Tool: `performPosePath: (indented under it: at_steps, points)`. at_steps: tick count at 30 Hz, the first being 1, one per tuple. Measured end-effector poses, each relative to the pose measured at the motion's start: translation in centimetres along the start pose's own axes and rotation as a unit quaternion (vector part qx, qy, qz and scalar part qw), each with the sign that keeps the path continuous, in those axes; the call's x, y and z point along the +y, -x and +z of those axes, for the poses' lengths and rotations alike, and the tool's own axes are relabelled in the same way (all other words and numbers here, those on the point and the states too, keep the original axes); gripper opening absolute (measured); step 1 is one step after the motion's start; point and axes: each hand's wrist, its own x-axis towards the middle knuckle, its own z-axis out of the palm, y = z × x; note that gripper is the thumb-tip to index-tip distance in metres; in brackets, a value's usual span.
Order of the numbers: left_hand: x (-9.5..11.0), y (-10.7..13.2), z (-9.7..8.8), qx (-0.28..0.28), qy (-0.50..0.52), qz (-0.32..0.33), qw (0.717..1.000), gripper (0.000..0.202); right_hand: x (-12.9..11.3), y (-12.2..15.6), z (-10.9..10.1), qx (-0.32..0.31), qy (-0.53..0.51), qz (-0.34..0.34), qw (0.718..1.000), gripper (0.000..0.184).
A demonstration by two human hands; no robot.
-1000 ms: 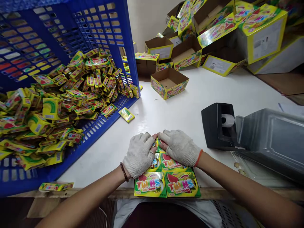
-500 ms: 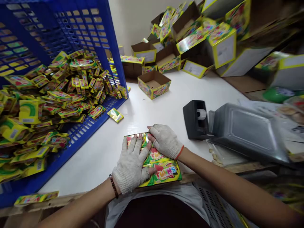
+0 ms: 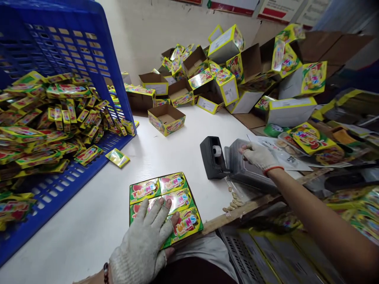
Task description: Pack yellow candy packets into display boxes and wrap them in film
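The white table (image 3: 97, 213) carries a black tape dispenser (image 3: 213, 157). Left of it lie a block of Twins packets (image 3: 170, 189), one loose packet (image 3: 117, 157) and a blue crate (image 3: 74, 43); behind it sits an open carton (image 3: 166, 119).

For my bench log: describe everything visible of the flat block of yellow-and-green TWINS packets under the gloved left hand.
The flat block of yellow-and-green TWINS packets is glossy printed packs laid edge to edge, two across and apparently three deep, faces up, with red watermelon art and multicoloured lettering. It lies flat, slightly skewed, on the white table at its near edge. The left hand, in a white knit fingerless glove, rests spread open on its near-left part, hiding those packs.
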Motion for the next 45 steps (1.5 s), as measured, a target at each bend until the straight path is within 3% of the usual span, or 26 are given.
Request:
performPosePath:
  at_steps: [5, 12, 24, 32, 39, 45]
  points:
    - [0.1, -0.2, -0.1, 0.006, 0.014, -0.009, 1.0, 0.064, 1.7, 0.9, -0.6, -0.094, -0.046, 0.012, 0.994, 0.026]
    - [0.2, -0.3, -0.3, -0.009, 0.014, -0.017, 1.0, 0.061, 2.8, 0.3, -0.4, -0.122, -0.085, 0.021, 0.989, 0.02]
    - [0.1, -0.4, 0.3, 0.002, 0.004, -0.007, 1.0, 0.062, 2.7, 0.3, -0.4, -0.116, -0.1, 0.02, 0.988, 0.029]
    - [0.0, -0.4, 0.4, 0.0, 0.003, -0.006, 1.0, 0.064, 3.5, -0.1, -0.5, -0.124, -0.074, 0.016, 0.989, 0.02]
    - [0.2, -0.5, 0.4, 0.0, 0.013, -0.012, 1.0, 0.063, 3.6, -1.0, 0.7, -0.102, 0.003, 0.026, 0.994, 0.007]
    - [-0.4, 0.2, -0.8, 0.0, 0.022, 0.014, 1.0, 0.076, 2.1, -1.0, 0.7, -0.032, 0.115, 0.005, 0.993, 0.02]
